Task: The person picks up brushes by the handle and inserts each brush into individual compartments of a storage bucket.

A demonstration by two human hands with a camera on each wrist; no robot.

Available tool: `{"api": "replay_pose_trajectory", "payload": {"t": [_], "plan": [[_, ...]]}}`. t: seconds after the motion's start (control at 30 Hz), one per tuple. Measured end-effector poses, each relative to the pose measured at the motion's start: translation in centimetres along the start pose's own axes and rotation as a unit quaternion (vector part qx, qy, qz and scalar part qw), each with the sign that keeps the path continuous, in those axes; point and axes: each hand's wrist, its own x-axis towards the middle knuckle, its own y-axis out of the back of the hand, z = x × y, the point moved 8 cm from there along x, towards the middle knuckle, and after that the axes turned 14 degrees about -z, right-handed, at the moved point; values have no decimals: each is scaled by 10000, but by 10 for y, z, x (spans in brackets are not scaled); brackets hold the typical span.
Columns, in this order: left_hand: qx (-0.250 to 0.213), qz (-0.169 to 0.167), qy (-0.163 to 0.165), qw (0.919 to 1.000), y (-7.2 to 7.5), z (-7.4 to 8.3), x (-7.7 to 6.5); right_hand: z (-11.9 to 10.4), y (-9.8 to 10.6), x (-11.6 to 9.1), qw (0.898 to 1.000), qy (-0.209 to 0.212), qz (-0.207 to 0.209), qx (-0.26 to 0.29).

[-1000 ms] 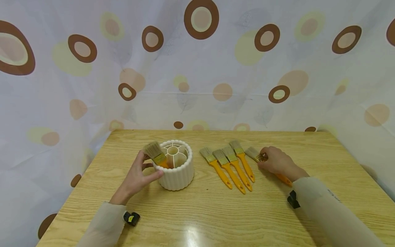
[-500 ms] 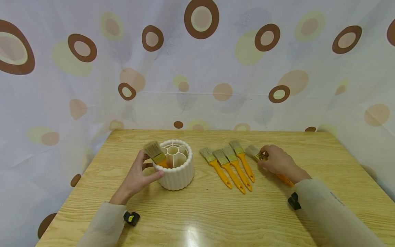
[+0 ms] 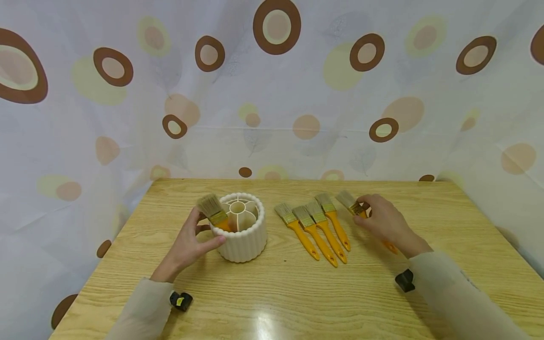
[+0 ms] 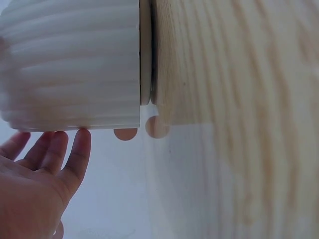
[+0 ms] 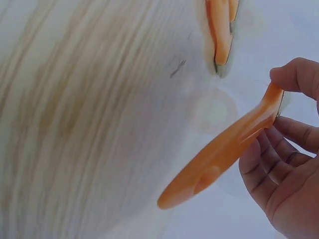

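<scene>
My left hand [image 3: 189, 243] holds the side of a white ribbed brush holder [image 3: 243, 246], thumb at the front; in the left wrist view its fingertips touch the ribbed wall [image 4: 75, 74]. Inside, thin dividers [image 3: 238, 208] spread from a central ring. One paintbrush [image 3: 212, 208] leans in the holder's left side, bristles up. On the right, my right hand [image 3: 386, 222] pinches another paintbrush [image 3: 347, 200] near its metal band, bristles pointing to the back left. The right wrist view shows its orange handle [image 5: 219, 157] tilted and lifted off the wood.
Several more paintbrushes [image 3: 302, 238] lie side by side between the holder and my right hand, bristles toward the back. The wooden table [image 3: 272, 297] ends at a patterned cloth [image 3: 272, 151] behind. More orange handles [image 5: 219, 30] show in the right wrist view.
My right hand has raised its paintbrush slightly, and the bristle end has shifted up and back. My left hand, the holder and the other brushes stay where they were.
</scene>
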Motion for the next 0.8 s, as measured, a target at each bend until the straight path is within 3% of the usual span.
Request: {"api": "replay_pose_trajectory", "payload": {"t": [0.13,0.43,0.8], "plan": [[3,-28,-27,10000,1,-7,0,-10,3,-4,9998,144,126,106],[33,-71,-129,9999,0,0,0,-21,0,-8,9985,348,278,304],[26,-65,-113,9999,-1,-5,1,-33,-1,-10,9972,440,514,329]]}}
